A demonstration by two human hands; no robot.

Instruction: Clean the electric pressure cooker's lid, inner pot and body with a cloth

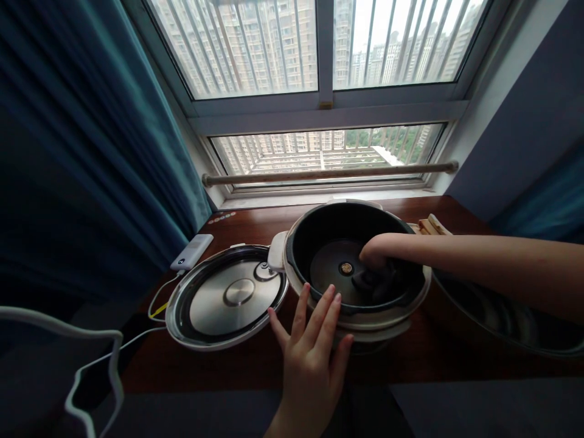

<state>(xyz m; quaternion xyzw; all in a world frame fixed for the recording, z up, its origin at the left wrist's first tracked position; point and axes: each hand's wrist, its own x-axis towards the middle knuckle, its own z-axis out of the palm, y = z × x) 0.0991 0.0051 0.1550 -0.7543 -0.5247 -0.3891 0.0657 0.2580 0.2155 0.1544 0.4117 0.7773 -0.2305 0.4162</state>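
Note:
A white electric pressure cooker (365, 325) stands in front of me without its lid. Inside its dark chamber, a small gold-coloured button (346, 269) sits at the centre of the floor. My right hand (381, 250) reaches in from the right, its fingers bent down around a dark, bunched cloth (381, 283); shadow hides the fingertips. With fingers spread, my left hand (312, 353) rests against the cooker's front left rim. Left of the cooker lies its round lid (205, 319), steel inner face up, ringed by a black seal.
A dark pot (515, 319) stands on the right, partly under my forearm. On the wooden table (228, 377) a white power bank (192, 252) with a cable (157, 298) lies at the left. Behind are a light wooden object (431, 225), a window rail (328, 175) and a blue curtain (137, 121).

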